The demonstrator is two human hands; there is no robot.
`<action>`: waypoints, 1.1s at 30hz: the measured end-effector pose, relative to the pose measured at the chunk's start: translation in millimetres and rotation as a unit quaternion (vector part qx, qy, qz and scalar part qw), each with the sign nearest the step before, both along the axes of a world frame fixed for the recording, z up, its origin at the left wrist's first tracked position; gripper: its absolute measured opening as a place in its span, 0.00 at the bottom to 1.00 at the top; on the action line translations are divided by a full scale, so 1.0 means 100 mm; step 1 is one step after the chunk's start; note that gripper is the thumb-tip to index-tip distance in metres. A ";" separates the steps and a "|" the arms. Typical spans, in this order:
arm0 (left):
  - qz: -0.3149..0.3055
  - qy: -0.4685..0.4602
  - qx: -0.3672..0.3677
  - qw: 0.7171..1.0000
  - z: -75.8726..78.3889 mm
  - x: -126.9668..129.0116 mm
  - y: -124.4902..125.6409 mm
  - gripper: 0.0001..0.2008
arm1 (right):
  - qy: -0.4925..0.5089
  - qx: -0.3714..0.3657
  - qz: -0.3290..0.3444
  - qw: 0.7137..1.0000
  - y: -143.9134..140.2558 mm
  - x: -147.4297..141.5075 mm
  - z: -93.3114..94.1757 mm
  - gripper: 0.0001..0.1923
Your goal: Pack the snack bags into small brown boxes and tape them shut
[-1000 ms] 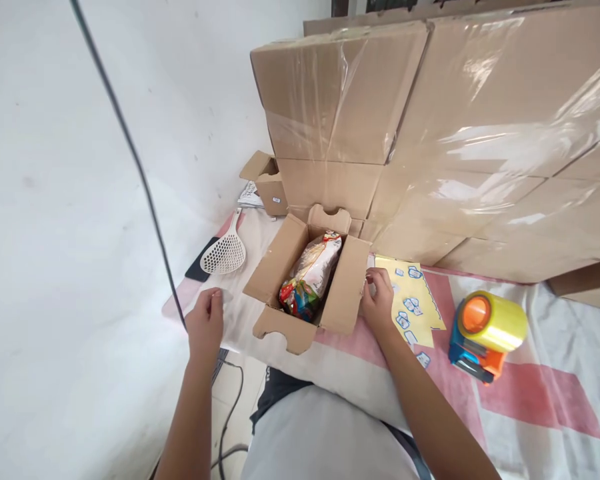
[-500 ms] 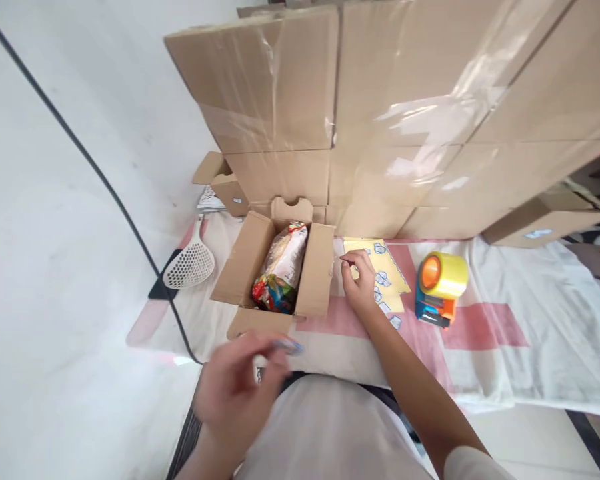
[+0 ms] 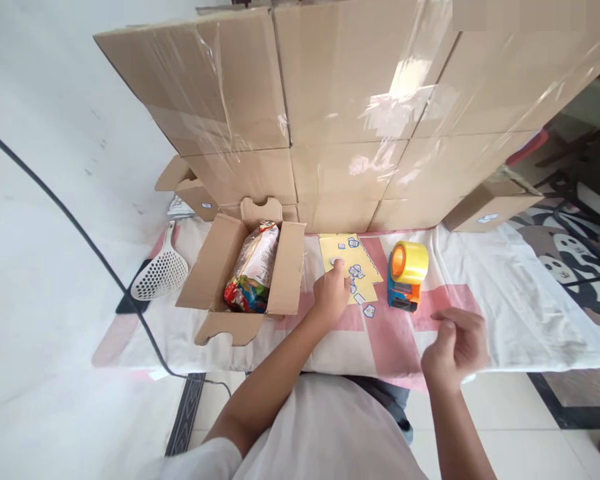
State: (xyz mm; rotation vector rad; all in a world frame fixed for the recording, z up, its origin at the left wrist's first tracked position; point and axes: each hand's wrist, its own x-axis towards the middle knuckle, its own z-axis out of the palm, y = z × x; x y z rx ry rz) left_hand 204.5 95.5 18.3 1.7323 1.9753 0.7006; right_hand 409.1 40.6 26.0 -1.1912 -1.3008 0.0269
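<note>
My left hand (image 3: pixel 332 293) is over the yellow paper sheets (image 3: pixel 330 248), its fingers closed. A small pale paper cutout (image 3: pixel 335 261) shows at its fingertips. Several small blue-edged cutouts (image 3: pixel 357 271) lie on the sheets, one (image 3: pixel 369 311) beside them on the cloth. To the right, my right hand (image 3: pixel 455 347) hangs above the cloth near the table's front edge, thumb and fingers brought together; whatever is between them cannot be made out. The yellow tape roll in its blue and orange dispenser (image 3: pixel 407 263) stands between the sheets and my right hand.
An open cardboard box (image 3: pixel 286 273) holding colourful plastic packets (image 3: pixel 255 267) stands at the left. Beyond it lie a white perforated skimmer (image 3: pixel 160 275) and a smaller box (image 3: pixel 200 199). Taped cartons (image 3: pixel 340 167) wall the back. A black cable (image 3: pixel 80 230) crosses the left side.
My left hand has moved from in front of the open box to the yellow sheets. My right hand has left the sheets and moved right, past the tape dispenser. The view has shifted right.
</note>
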 end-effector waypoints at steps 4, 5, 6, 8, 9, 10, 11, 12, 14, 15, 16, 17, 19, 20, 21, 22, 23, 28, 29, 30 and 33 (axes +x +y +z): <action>0.020 0.073 0.017 0.997 -0.05 0.01 0.16 0.07 | -0.011 -0.047 0.000 0.999 -0.27 0.18 -0.19 0.06; 0.018 0.086 0.030 0.996 -0.02 0.00 0.13 0.08 | -0.011 -0.054 0.008 0.998 -0.30 0.20 -0.22 0.06; 0.013 0.098 0.046 0.994 0.02 -0.01 0.08 0.10 | -0.009 -0.057 0.018 0.998 -0.33 0.21 -0.24 0.05; -0.010 0.114 0.086 0.990 0.15 -0.05 -0.14 0.15 | -0.002 -0.054 0.043 0.998 -0.34 0.20 -0.25 0.04; -0.026 0.119 0.106 0.987 0.24 -0.09 -0.29 0.16 | 0.002 -0.054 0.057 0.997 -0.33 0.19 -0.24 0.04; -0.040 0.124 0.141 0.982 0.32 -0.15 -0.47 0.16 | 0.004 -0.058 0.071 0.996 -0.32 0.17 -0.23 0.04; -0.049 0.127 0.177 0.975 0.41 -0.23 -0.67 0.13 | 0.006 -0.065 0.087 0.994 -0.30 0.14 -0.21 0.04; -0.055 0.131 0.230 0.963 0.49 -0.32 -0.87 0.09 | 0.006 -0.076 0.107 0.991 -0.28 0.09 -0.18 0.04; -0.017 0.150 0.370 0.917 0.61 -0.56 -1.23 0.09 | 0.003 -0.109 0.155 0.982 -0.20 -0.05 -0.09 0.05; 0.012 0.169 0.399 0.901 0.64 -0.68 -1.38 0.13 | 0.003 -0.128 0.185 0.974 -0.14 -0.15 -0.04 0.06; 0.047 0.199 0.412 0.888 0.64 -0.81 -1.49 0.17 | 0.006 -0.146 0.222 0.964 -0.06 -0.28 0.03 0.06; 0.079 0.232 0.409 0.879 0.63 -0.92 -1.58 0.20 | 0.014 -0.165 0.264 0.950 0.05 -0.42 0.10 0.07; 0.135 0.290 0.395 0.861 0.56 -1.12 -1.69 0.24 | 0.061 -0.189 0.358 0.912 0.36 -0.77 0.24 0.08; 0.161 0.305 0.383 0.857 0.52 -1.21 -1.72 0.25 | 0.085 -0.210 0.408 0.885 0.55 -0.97 0.31 0.10; 0.191 0.304 0.371 0.856 0.47 -1.28 -1.75 0.27 | 0.091 -0.219 0.429 0.871 0.76 -1.17 0.36 0.13; 0.226 0.289 0.356 0.860 0.43 -1.36 -1.77 0.30 | 0.098 -0.220 0.442 0.864 0.97 -1.36 0.41 0.16; 0.266 0.259 0.340 0.864 0.41 -1.43 -1.80 0.34 | 0.106 -0.229 0.466 0.848 1.17 -1.55 0.44 0.20; 0.415 -0.020 0.232 0.880 0.54 -1.67 -1.99 0.42 | 0.165 -0.313 0.620 0.700 1.62 -2.18 0.52 0.32; 0.415 -0.057 0.202 0.885 0.59 -1.68 -2.02 0.39 | 0.142 -0.297 0.633 0.700 1.59 -2.22 0.52 0.32; 0.407 -0.072 0.180 0.893 0.62 -1.68 -2.04 0.35 | 0.113 -0.278 0.638 0.709 1.52 -2.23 0.51 0.30; 0.328 -0.007 0.204 0.922 0.63 -1.69 -2.04 0.29 | 0.032 -0.234 0.617 0.751 1.21 -2.12 0.48 0.26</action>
